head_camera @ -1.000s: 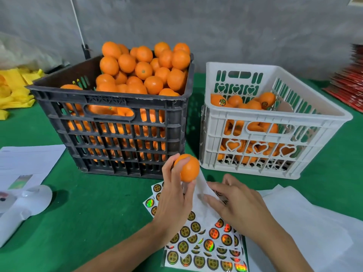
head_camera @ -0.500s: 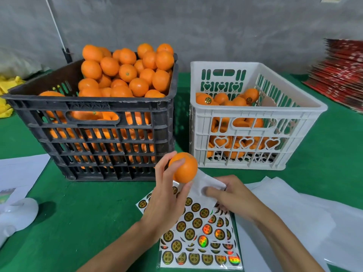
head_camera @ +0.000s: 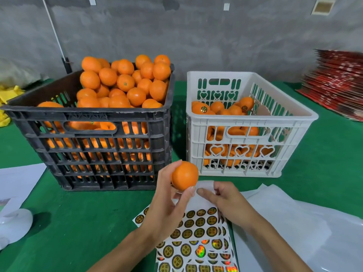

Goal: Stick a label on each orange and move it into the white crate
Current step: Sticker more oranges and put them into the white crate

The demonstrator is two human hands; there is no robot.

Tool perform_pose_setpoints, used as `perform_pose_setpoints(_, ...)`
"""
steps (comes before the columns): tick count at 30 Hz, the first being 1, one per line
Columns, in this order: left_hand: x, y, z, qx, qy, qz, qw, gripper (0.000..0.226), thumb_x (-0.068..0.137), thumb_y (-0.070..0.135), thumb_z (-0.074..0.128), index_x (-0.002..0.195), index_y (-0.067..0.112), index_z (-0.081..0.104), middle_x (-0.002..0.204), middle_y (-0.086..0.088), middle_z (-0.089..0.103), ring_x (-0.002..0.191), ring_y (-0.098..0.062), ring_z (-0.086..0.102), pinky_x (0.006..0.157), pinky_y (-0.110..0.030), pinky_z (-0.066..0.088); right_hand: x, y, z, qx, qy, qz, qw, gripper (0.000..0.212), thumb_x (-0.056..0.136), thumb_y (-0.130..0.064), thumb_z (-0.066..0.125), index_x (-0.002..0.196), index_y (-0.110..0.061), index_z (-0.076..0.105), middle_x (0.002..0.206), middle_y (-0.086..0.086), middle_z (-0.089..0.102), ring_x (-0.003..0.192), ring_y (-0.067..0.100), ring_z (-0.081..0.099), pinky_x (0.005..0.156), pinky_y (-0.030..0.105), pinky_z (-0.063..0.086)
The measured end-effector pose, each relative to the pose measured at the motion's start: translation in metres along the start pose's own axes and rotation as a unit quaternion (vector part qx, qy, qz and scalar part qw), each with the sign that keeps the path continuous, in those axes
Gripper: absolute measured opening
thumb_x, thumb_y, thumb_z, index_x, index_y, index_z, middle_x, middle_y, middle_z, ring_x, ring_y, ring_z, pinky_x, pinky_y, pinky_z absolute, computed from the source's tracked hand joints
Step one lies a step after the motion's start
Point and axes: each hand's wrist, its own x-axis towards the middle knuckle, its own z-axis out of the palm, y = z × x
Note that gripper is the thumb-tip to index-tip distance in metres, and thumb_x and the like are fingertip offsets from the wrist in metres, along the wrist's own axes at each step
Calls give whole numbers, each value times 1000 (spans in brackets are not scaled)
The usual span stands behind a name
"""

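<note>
Green surface [head_camera: 78, 222] fills the view, grey wall behind. Black crate [head_camera: 94, 146] at 10 o'clock, heaped w/ plain oranges above its rim. White crate [head_camera: 251, 122] at 2 o'clock, just beside the black one w/ a narrow gap between; partly filled w/ oranges, two of them showing round dark-and-gold labels. Stack of red printed sheets [head_camera: 337, 83] at far 3 o'clock. Loose white sheets [head_camera: 294, 216] at 4 o'clock. White paper [head_camera: 17, 183] & a white rounded object [head_camera: 13, 224] at 8 o'clock; yellow cloth [head_camera: 7, 97] at 9 o'clock edge. Label sheet [head_camera: 198, 238] at 6 o'clock, rows of round gold & holographic stickers, its blank backing curled up at the top. Left hand [head_camera: 167, 209] near centre, raised above the sheet: thumb & fingers curled round one orange [head_camera: 185, 175], held clear of the surface in front of the crates, no label seen on it. Right hand [head_camera: 225, 201] just right of it at 5 o'clock, fingers pinching the curled white backing; index fingertip close to the left thumb. Whether a sticker sits on the fingers, can't tell.
</note>
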Motion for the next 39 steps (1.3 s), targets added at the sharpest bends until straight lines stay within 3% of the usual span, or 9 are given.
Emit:
perform_pose_setpoints(3,-3,2,7,-15,-6,-27,1000,66,97,58,61,151,57,23,140,-12,51,106,-24,73,85,-24,60,0,-2,5,-11,12,-11,1000,36,95,-36,72,100,-1,69,83,24,74,75,49,70,61,47,55)
perform_pose_setpoints(5,-7,0,16,-61,-3,-68,996,58,102,54,58,147,60,23,133,-11,57,101,-20,75,88,-18,57,0,-2,4,-6,9,-11,1000,33,94,-37,74,115,-14,66,82,16,76,69,37,71,62,48,57)
perform_pose_setpoints(9,-7,-12,22,-84,40,-81,992,55,106,43,57,145,59,22,133,2,55,104,-19,76,92,-28,58,-9,8,-11,73,-35,36,996,82,82,-33,87,145,-50,37,78,25,69,61,23,62,61,32,53)
perform_pose_setpoints(12,-5,-15,21,-85,46,-85,992,55,105,43,56,146,57,21,135,5,55,107,-15,75,95,-26,50,-24,15,-19,158,-75,27,984,84,75,-17,94,141,-50,53,82,22,66,70,26,65,71,31,57)
perform_pose_setpoints(16,-5,-16,22,-85,58,-97,990,55,105,42,58,146,55,24,131,0,61,108,-15,75,96,-32,50,-31,15,-16,117,-77,35,990,57,67,-10,94,118,-29,77,81,7,57,79,18,64,84,30,56)
perform_pose_setpoints(22,-6,-18,23,-80,52,-97,991,56,104,43,56,149,51,23,121,23,59,108,-19,75,99,-33,51,-32,18,-10,83,-60,28,994,48,72,1,87,115,-18,79,73,-4,52,73,12,56,82,21,52)
perform_pose_setpoints(32,-5,-18,23,-75,46,-95,992,53,106,44,54,146,57,23,132,3,58,108,-13,75,90,-16,54,-29,20,-3,68,-29,-6,997,32,76,-16,84,108,-23,82,78,7,49,90,41,63,104,39,51)
perform_pose_setpoints(36,-5,-20,24,-75,51,-91,992,53,106,45,55,145,59,22,133,0,57,108,-13,74,92,-11,51,-31,20,-2,53,-23,-5,998,27,75,-23,84,102,-29,83,93,23,68,92,43,64,98,35,56)
perform_pose_setpoints(39,-5,-19,23,-71,54,-93,992,54,106,44,55,147,57,22,134,0,55,108,-15,74,92,-14,53,-30,17,1,35,-14,-1,999,20,76,-28,82,95,-29,84,105,13,77,90,27,72,83,32,61)
